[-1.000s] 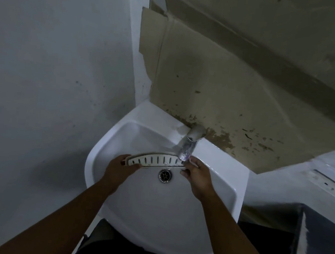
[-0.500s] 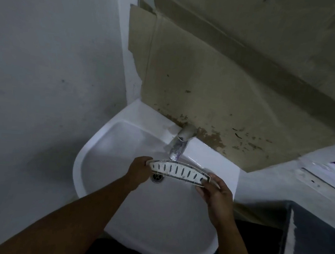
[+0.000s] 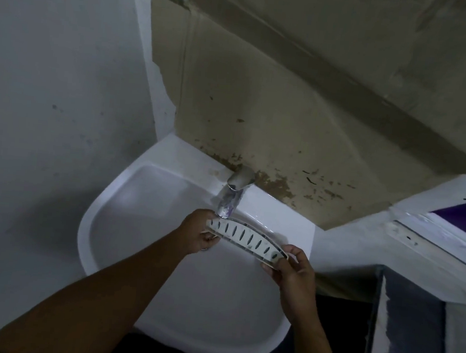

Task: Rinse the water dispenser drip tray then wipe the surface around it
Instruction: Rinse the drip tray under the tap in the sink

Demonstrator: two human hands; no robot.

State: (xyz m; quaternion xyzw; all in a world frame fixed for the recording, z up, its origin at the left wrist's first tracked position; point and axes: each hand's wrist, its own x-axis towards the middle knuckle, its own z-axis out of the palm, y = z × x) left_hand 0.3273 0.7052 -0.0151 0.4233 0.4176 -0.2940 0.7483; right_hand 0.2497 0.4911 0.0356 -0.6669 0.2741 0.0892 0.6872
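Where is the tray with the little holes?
In the head view, the drip tray sits mid-frame above the sink, its left end under the tap, held between the left hand and the right hand.

Both hands hold the slotted drip tray point(image 3: 246, 238) over the white sink point(image 3: 186, 307) — left hand point(image 3: 197, 233), right hand point(image 3: 292, 274) — under the tap point(image 3: 234, 193).
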